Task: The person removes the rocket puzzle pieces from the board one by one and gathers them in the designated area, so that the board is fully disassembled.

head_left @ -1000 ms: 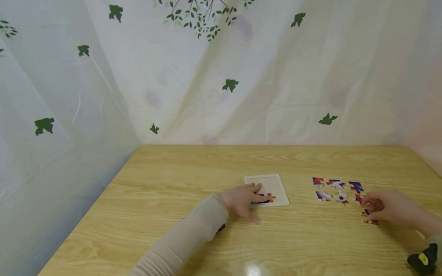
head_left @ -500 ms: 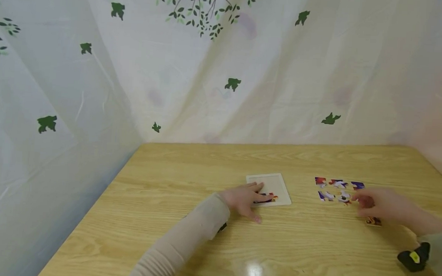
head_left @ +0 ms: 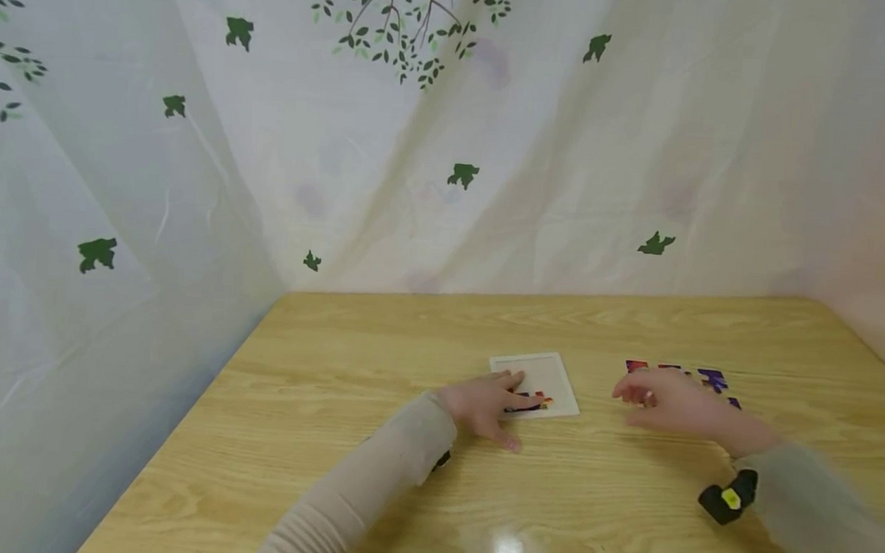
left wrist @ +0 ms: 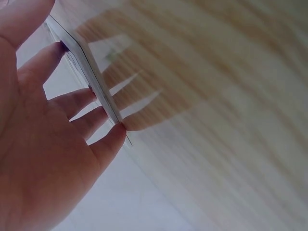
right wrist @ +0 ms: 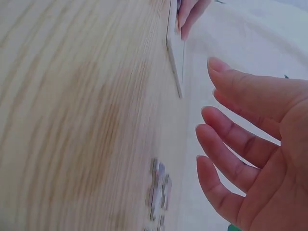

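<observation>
My left hand [head_left: 484,406] rests with spread fingers on a white puzzle tray [head_left: 546,372]. A few joined puzzle pieces [head_left: 542,401] with a dark blue, red and yellow print lie along the tray's near side, partly under the fingers. In the left wrist view the fingertips touch the edge of the tray [left wrist: 98,84]. My right hand [head_left: 679,408] hovers above loose puzzle pieces [head_left: 712,379] to the tray's right and hides some of them. Its fingers are loosely bent and apart in the right wrist view, with nothing seen between them.
A wooden table [head_left: 379,340] spreads under everything. Behind it and at the sides hang pale curtains [head_left: 567,191] printed with leaves and green birds. Each wrist wears a dark camera; the right one [head_left: 729,496] shows plainly.
My right hand has moved left from the right end of the loose puzzle pieces and now covers the middle ones. The left hand has stayed on the tray.
</observation>
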A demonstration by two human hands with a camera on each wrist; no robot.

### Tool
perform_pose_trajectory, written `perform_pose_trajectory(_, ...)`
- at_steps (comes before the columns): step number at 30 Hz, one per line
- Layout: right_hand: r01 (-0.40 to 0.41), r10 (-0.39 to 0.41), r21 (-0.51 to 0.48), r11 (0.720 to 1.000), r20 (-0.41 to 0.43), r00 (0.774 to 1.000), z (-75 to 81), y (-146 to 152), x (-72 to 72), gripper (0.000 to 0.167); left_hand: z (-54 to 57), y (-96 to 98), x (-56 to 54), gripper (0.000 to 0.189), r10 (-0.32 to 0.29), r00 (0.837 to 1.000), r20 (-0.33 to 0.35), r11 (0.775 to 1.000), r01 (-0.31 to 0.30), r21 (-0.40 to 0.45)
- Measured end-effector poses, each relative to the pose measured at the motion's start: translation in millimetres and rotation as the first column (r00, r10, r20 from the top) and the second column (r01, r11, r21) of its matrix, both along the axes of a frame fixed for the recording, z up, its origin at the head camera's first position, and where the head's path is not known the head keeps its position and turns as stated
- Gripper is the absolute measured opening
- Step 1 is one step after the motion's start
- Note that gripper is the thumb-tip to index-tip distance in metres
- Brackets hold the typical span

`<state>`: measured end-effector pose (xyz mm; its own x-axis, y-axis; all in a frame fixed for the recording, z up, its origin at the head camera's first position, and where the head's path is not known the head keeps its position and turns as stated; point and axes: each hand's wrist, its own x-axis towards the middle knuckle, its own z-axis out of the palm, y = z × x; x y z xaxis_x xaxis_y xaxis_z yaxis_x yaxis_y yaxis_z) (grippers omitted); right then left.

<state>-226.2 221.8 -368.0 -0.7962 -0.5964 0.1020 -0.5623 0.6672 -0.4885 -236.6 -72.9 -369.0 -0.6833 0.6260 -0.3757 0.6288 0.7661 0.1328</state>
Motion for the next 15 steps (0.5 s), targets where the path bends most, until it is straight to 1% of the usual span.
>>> perform_pose_trajectory(2,0.010,-0.010,-0.012,1.000,0.008,1.000,0.9,-15.1,0.3,0.027,-0.3,-1.3,1.7,0.077,0.001,1.000,0.000,1.000,-0.001,0.002)
perform_pose_trajectory(4,0.002,-0.002,-0.016,1.000,0.006,1.000,1.4,-28.0,0.1,0.027,0.0,-2.1,4.3,0.076,0.002,1.000,-0.001,1.000,-0.002,0.006)
perform_pose_trajectory(7,0.001,0.000,-0.025,1.000,0.041,0.999,0.5,-44.3,-0.2,0.029,0.4,-3.0,7.6,0.076,0.002,1.000,-0.002,1.000,-0.002,0.011)
perform_pose_trajectory(12,-0.018,0.020,-0.024,1.000,0.104,0.994,-4.7,-63.9,-2.8,0.028,-0.5,-6.2,10.1,0.076,-0.010,1.000,-0.005,1.000,0.010,0.019)
perform_pose_trajectory(15,-0.014,0.016,-0.018,1.000,0.127,0.992,-7.4,-71.5,-3.3,0.024,-1.7,-8.4,11.4,0.076,-0.034,0.999,-0.019,0.999,0.034,0.016)
